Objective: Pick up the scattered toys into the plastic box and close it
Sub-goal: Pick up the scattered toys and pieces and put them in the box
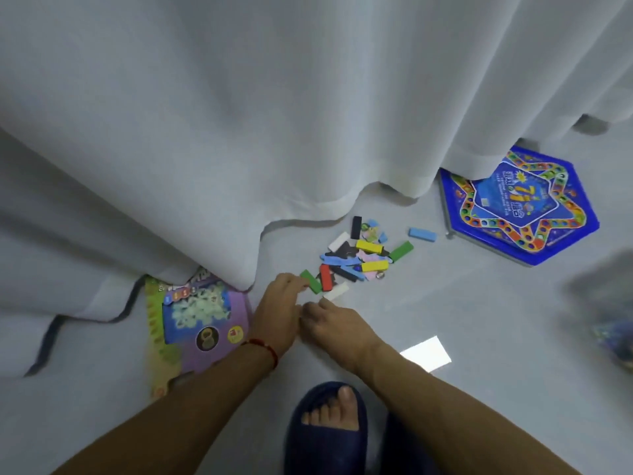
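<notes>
A heap of small coloured blocks (359, 258) lies on the grey floor just in front of the curtain's hem. A light blue block (422, 234) lies apart to its right. My left hand (277, 311), with a red cord round the wrist, reaches to the heap's near left corner, fingertips at a green block (311, 281). My right hand (337, 325) is beside it, low over the floor, with its fingertips just short of a white block (336, 291). Neither hand holds anything that I can see.
A white curtain (274, 132) hangs behind the heap and drapes over a purple and green toy pack (198, 323) on the left. A blue hexagonal game box (520, 207) lies at right. A blurred grey object (606, 296) is at the right edge. My slippered foot (327, 426) stands below.
</notes>
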The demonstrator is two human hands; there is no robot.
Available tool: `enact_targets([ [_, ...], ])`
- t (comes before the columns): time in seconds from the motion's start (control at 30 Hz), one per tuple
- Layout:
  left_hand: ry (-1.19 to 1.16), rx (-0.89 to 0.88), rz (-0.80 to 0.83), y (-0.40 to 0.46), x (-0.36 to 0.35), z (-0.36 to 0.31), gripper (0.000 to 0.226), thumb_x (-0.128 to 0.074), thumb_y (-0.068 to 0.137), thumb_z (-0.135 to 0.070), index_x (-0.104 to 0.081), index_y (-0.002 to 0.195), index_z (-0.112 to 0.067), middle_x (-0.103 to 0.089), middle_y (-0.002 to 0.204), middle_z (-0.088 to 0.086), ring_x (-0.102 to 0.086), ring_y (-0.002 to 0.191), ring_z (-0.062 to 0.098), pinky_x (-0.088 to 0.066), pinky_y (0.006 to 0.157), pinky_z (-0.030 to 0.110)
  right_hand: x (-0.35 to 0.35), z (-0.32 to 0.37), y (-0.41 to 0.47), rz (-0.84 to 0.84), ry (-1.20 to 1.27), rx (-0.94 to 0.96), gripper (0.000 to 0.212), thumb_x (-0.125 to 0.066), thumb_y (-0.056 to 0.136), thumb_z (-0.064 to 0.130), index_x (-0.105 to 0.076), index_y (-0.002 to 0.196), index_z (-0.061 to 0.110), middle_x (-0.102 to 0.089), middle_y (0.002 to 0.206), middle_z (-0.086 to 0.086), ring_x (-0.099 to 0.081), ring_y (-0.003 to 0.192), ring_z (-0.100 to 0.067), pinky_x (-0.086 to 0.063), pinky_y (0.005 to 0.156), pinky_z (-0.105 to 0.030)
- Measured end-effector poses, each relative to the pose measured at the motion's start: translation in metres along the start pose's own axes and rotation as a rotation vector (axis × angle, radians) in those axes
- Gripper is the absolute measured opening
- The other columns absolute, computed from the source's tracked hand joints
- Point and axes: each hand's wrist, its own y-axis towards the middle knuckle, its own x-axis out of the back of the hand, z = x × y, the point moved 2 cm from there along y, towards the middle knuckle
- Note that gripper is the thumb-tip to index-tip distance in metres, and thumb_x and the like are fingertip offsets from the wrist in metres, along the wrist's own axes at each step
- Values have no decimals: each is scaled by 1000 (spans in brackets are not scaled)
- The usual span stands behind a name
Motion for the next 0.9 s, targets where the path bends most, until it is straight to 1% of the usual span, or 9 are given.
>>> enact_targets([
  [0.13, 95, -105, 12, 21, -12, 2, 57, -59, 83, 5, -52, 136, -14, -42, 146, 9, -38, 134, 23, -31, 115, 33, -14, -8, -11, -177, 91, -8, 33, -74, 84, 13, -69, 117, 7, -66, 110, -12, -63, 96, -27, -58, 73, -37],
  [0.2, 147, -202, -10, 27, -14, 1, 69, -64, 77, 8, -50, 139, -16, -42, 146, 13, -41, 131, 28, -36, 110, 36, -11, -20, -17, -323, 64, -78, 29, -79, 81, 19, -70, 108, 13, -67, 105, -7, -64, 92, -24, -53, 72, -31],
  [0.27, 207, -288, 37, 33, -19, 3, 75, -67, 72, 8, -50, 139, -20, -43, 147, 11, -46, 126, 30, -46, 101, 41, -5, -36, -20, -387, 35, -149, 25, -72, 88, 21, -68, 112, 14, -65, 116, -7, -61, 105, -25, -52, 80, -33],
  [0.37, 277, -356, 94, 38, -22, 7, 67, -67, 74, 5, -54, 134, -23, -47, 144, 8, -50, 120, 29, -52, 86, 41, -4, -53, -21, -364, -104, -129, 35, -76, 85, 19, -69, 118, 11, -66, 126, -10, -58, 122, -30, -52, 95, -38],
  [0.5, 255, -387, 61, 35, -18, 10, 47, -73, 77, -1, -62, 120, -15, -54, 133, 9, -56, 106, 26, -55, 76, 32, -7, -50, -23, -295, -191, -94, 38, -83, 76, 15, -68, 110, 10, -67, 109, -10, -60, 106, -29, -53, 81, -37],
  [0.57, 295, -361, 83, 33, -16, 8, 42, -75, 78, -9, -62, 118, -15, -54, 133, 6, -58, 103, 24, -55, 69, 31, -9, -47, -26, -306, -124, -137, 38, -84, 74, 17, -66, 107, 12, -66, 100, -9, -60, 90, -24, -53, 72, -34],
  [0.67, 296, -298, 140, 28, -17, 6, 38, -68, 86, -24, -56, 122, -17, -56, 122, 2, -55, 102, 22, -50, 73, 30, -14, -41, -32, -352, -5, -161, 41, -88, 71, 20, -65, 104, 14, -62, 90, -6, -57, 74, -18, -56, 63, -30],
  [0.8, 286, -248, 146, 23, -20, 0, 38, -68, 86, -28, -55, 120, -18, -54, 116, 3, -53, 101, 22, -48, 75, 30, -22, -44, -35, -308, 42, -205, 42, -88, 72, 21, -67, 107, 14, -67, 95, -5, -59, 80, -17, -58, 69, -29],
  [0.9, 299, -203, 134, 22, -19, -2, 36, -69, 85, -30, -55, 116, -18, -53, 112, 1, -51, 97, 21, -47, 76, 30, -6, -55, -40, -356, 583, -506, 16, -68, 94, 19, -71, 109, 19, -70, 102, 3, -62, 91, -14, -53, 80, -26],
])
